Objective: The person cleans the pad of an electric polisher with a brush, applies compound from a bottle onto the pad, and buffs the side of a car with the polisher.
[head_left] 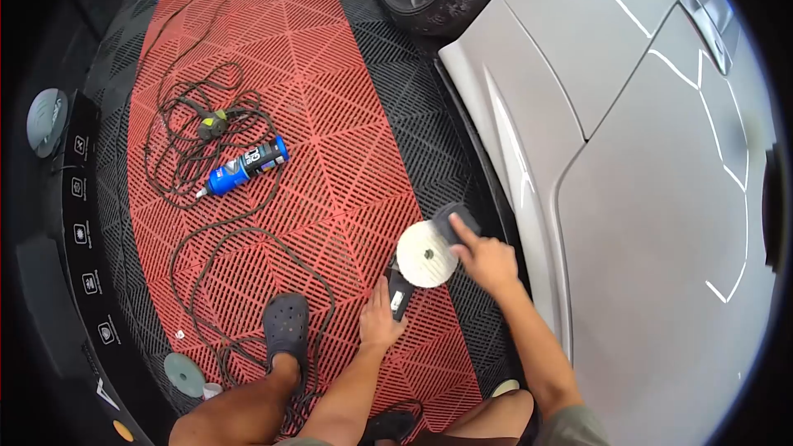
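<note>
- Polisher point(400, 295) lying on the floor tiles point(289, 58) between the person's hands, with its round white pad point(417, 269) turned up towards the camera.
- Left hand point(380, 320), at 7 o'clock from the pad, is clamped around the polisher's body, pinning it down.
- Right hand point(489, 263), at 3 o'clock, has its fingers closed on a dark block point(453, 216), index finger stretched along the top; how hard it squeezes I cannot tell.
- Dark block, a little blurred, overlaps the pad's rim at 1 o'clock and seems to touch it; its underside is hidden.
- For good work here, I would judge, the left hand should bear down firmly so the body cannot twist, with its fingers well clear of any switch.
- Light, even strokes over the whole face, from the centre hole out to the rim, should treat the pad more evenly than digging at one edge.
- Cord point(254, 230) loops on the tiles at 9 o'clock; it is best held clear of the pad and of the foot in the dark clog point(287, 324) at 8 o'clock.
- Blue bottle point(248, 167) lies on its side at 10 o'clock, well apart.
- Silver car point(644, 223) fills 3 o'clock, its wheel point(450, 8) at 12; elbow room on that side looks tight.
</note>
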`<state>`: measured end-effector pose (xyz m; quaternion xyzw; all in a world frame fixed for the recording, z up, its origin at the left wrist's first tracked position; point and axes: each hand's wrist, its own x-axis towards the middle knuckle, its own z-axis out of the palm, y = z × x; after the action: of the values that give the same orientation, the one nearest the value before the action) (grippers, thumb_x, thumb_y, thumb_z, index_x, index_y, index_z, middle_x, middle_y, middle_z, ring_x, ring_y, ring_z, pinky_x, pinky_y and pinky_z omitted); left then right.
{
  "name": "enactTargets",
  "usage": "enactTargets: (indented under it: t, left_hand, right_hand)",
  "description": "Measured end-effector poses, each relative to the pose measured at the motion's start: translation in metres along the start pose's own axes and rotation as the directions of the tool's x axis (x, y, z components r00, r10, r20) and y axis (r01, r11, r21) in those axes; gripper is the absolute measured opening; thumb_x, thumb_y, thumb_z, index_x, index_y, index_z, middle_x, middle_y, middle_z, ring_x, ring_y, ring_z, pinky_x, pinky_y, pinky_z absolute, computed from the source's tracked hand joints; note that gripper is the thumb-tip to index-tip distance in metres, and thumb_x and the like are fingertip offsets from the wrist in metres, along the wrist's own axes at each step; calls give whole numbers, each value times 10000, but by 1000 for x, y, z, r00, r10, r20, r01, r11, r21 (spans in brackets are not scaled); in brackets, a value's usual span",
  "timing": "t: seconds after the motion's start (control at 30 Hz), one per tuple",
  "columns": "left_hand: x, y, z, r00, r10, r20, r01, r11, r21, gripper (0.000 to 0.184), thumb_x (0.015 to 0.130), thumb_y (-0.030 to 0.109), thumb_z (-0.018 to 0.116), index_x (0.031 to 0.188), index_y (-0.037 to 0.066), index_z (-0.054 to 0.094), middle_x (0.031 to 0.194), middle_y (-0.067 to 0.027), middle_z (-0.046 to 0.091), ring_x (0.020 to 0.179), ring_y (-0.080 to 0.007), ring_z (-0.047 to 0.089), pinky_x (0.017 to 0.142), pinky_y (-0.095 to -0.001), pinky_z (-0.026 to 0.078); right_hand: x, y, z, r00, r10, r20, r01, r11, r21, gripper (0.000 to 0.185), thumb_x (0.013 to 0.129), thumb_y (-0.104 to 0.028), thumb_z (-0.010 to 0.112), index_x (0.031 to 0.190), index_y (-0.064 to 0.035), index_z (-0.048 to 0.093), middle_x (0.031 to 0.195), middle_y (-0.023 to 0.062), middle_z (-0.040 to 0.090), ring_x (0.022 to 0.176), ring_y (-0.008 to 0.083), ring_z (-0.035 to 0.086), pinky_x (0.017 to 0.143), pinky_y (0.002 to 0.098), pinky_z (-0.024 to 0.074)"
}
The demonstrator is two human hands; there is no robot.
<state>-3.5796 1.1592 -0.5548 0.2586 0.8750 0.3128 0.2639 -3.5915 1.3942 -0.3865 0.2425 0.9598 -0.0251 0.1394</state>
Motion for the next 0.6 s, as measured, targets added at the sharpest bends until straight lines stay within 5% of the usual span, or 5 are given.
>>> enactTargets:
  t: [0.1,0.27,0.4,0.53,0.6]
  left_hand:
    - [0,8,-10,998,-43,35,44,998,-52,1040,697,226,790,1539,-17,230,1541,-219,389,1361,-361,466,1084,-461,436]
    - [-5,0,-6,1000,2,20,-1,999,-49,1047,688,215,789,1537,-23,226,1538,-225,389,1362,-362,468,1089,-453,436]
    - [-5,1,0,997,-36,63,40,997,-62,1043,697,211,786,1540,-27,220,1544,-220,385,1370,-357,463,1098,-444,431]
    - [0,-1,-4,999,-14,44,16,999,-43,1047,701,213,782,1546,-23,209,1542,-222,387,1366,-364,465,1098,-438,433]
    - [0,1,-5,1000,-11,14,12,1000,-27,1038,707,215,779,1547,-16,215,1537,-223,392,1360,-368,469,1094,-441,436]
  right_hand:
    - [-41,-33,20,923,-371,105,362,927,95,609,941,-483,594,1510,-402,393,735,159,703,635,329,707,543,466,555]
    - [8,23,7,1000,-21,-12,21,998,-57,607,936,-468,608,1503,-365,419,677,145,680,595,328,696,504,470,543]
    - [-41,-32,11,921,-348,173,348,937,35,676,934,-470,617,1544,-397,335,721,148,692,638,337,708,562,485,561]
    - [14,21,6,1000,29,-11,-30,998,-59,617,931,-440,629,1507,-387,413,721,174,697,647,347,713,564,493,560]
    - [5,13,-5,998,9,-59,-5,997,81,614,934,-426,631,1506,-373,417,757,192,704,658,339,719,572,494,565]
